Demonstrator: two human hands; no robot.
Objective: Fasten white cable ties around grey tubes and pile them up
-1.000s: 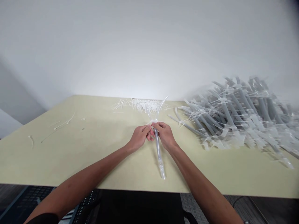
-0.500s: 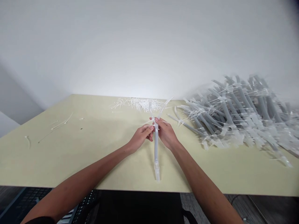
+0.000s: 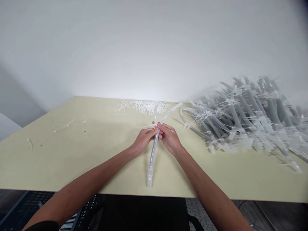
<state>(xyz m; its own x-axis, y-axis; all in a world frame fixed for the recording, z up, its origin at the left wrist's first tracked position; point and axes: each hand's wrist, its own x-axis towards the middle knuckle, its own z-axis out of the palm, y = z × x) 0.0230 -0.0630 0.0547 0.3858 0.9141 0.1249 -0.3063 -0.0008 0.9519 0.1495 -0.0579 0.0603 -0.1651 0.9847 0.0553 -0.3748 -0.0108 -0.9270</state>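
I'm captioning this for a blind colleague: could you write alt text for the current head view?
A person's left hand and right hand hold a clear forked tube at its junction over a pale yellow table. Beyond them lies a pile of white cable ties, and to the right a large heap of similar tubes.

Translucent grey tubing [image 3: 153, 149], white cable ties [image 3: 147, 106], pale yellow table [image 3: 103, 138], grey-white wall [image 3: 144, 48], black sleeve [image 3: 44, 226]
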